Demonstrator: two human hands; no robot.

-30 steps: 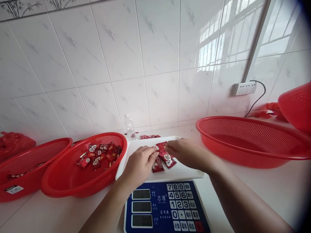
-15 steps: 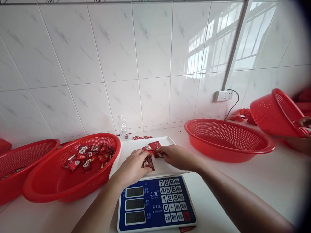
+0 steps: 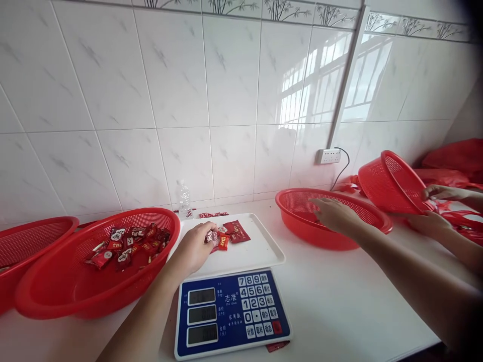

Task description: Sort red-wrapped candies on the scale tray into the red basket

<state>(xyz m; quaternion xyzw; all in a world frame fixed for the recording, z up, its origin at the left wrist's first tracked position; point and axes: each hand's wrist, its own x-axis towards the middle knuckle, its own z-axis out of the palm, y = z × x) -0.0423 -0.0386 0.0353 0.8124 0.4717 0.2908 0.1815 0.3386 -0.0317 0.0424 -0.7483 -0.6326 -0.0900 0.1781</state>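
Note:
My left hand [image 3: 196, 247] is over the white weighing tray [image 3: 266, 251] of a digital scale. Its thumb and fingers are closed on a small brown-and-white snack packet [image 3: 212, 236]. Beside it on the tray lie a small bright red packet [image 3: 223, 242] and a larger dark red packet [image 3: 238, 231]. My right hand [image 3: 335, 216] reaches over the near rim of the right-hand red basket [image 3: 313, 236], fingers stretched and apart, with nothing visible in them. The scale's blue keypad panel [image 3: 234, 322] faces me.
A red basket with several wrapped snacks [image 3: 124, 246] stands left of the scale, another basket [image 3: 41, 236] beyond it. A plastic bottle [image 3: 184, 201] stands by the wall. At right, another person's hands [image 3: 433, 223] are at a tilted red basket [image 3: 392, 186]. A socket strip [image 3: 329, 156] is on the wall.
My right hand has left the packets on the tray and moved right to the basket. My left hand has shifted slightly left and grips a packet. The view has tilted up and turned right.

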